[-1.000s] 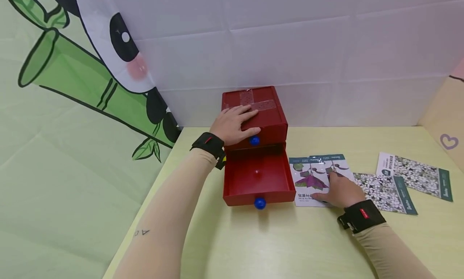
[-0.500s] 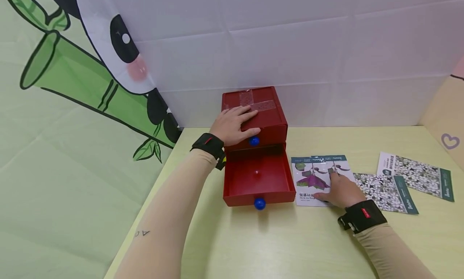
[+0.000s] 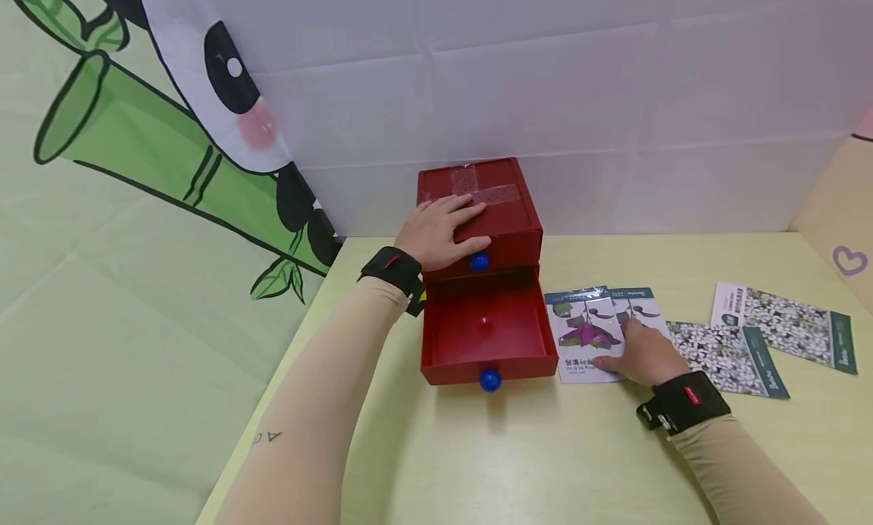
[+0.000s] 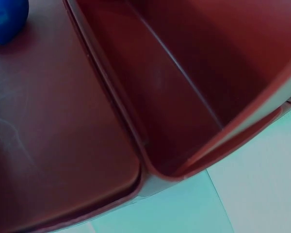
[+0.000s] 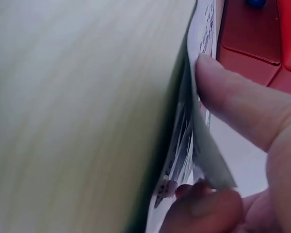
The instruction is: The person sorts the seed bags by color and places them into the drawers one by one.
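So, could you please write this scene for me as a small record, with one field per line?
Left hand: rests on the red cabinet, fingers spread
Right hand: pinches a purple-leaf packet by its edge
Upper drawer: closed, with blue knob
Lower drawer: pulled out
White-flower packets: two, on the table, right of the purple-leaf ones

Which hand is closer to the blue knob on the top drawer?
Left. The left hand lies on the red box, its thumb right by that blue knob. The right hand is farther away, to the right of the open drawer, pinching a purple-leaf packet.
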Motion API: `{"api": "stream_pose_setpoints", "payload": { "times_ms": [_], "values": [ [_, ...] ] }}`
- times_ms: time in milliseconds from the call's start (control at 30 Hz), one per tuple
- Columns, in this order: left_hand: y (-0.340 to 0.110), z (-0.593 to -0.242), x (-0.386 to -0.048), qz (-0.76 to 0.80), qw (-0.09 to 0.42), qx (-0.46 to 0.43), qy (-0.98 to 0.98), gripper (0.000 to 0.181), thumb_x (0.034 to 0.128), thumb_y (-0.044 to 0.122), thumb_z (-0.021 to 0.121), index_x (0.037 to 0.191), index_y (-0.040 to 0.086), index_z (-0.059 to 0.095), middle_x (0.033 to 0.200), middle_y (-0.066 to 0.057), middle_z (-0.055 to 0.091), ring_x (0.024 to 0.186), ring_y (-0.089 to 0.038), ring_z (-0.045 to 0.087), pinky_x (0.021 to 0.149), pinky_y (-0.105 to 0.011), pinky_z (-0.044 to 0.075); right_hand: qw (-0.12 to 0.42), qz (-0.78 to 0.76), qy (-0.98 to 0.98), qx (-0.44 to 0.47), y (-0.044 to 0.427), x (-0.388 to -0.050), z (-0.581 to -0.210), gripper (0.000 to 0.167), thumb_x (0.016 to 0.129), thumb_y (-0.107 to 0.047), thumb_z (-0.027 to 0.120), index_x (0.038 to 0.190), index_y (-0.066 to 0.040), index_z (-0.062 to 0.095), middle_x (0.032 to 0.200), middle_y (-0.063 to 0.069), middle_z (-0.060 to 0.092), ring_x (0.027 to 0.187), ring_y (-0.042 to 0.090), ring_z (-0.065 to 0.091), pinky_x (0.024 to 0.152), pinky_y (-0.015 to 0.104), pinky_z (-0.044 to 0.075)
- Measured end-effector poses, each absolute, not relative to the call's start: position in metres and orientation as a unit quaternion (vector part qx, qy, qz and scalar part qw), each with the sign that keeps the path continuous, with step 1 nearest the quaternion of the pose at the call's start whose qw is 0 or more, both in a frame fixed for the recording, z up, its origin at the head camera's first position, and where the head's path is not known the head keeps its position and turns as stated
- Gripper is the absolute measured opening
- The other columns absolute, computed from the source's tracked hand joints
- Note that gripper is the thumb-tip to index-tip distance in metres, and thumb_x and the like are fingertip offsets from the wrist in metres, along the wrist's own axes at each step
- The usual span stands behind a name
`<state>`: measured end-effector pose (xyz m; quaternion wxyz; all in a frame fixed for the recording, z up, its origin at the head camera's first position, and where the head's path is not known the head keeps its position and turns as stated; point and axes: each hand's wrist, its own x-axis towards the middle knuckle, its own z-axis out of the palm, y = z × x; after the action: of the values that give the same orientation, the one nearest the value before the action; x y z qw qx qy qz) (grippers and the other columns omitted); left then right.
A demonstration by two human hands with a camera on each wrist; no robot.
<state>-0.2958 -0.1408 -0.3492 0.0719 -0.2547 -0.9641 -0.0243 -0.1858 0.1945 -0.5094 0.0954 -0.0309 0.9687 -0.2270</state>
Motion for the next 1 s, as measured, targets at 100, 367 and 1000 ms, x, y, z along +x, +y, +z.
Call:
{"api": "stream_pose_setpoints", "payload": {
  "times_ms": [100,367,1000],
  "values": [
    [-0.142,-0.35,-0.296,-0.027,0.069,-0.257,-0.964,0.072,0.0888,0.066,0.045,0.15,0.031,0.034,0.155,-0.001,0.03,0.141,-0.024,0.027,0.115,-0.048,0.019,0.103,-0.226,0.968,-0.029,0.195,-0.186,-0.509,0.104,0.069,-0.055,0.08,0.127,0.021,0.039,0.104,0.038,0.058,0.069,0.033,0.056,0.065,0.046,0.053],
    [-0.145,-0.346,-0.295,-0.026,0.076,-0.25,-0.965,0.072,0.0885,0.066,0.046,0.15,0.031,0.035,0.156,0.0,0.03,0.142,-0.024,0.027,0.115,-0.047,0.019,0.084,-0.247,0.965,-0.037,0.198,-0.186,-0.491,0.088,0.075,-0.046,0.08,0.121,0.019,0.04,0.099,0.035,0.059,0.073,0.036,0.056,0.065,0.047,0.051],
    [-0.138,-0.346,-0.297,-0.023,0.067,-0.249,-0.966,0.072,0.0885,0.066,0.045,0.15,0.03,0.035,0.156,-0.001,0.03,0.142,-0.024,0.026,0.116,-0.048,0.019,0.017,-0.326,0.944,-0.055,0.216,-0.185,-0.467,0.048,0.092,-0.012,0.051,0.132,0.01,0.037,0.099,0.027,0.061,0.072,0.028,0.056,0.054,0.031,0.042]
  ]
}}
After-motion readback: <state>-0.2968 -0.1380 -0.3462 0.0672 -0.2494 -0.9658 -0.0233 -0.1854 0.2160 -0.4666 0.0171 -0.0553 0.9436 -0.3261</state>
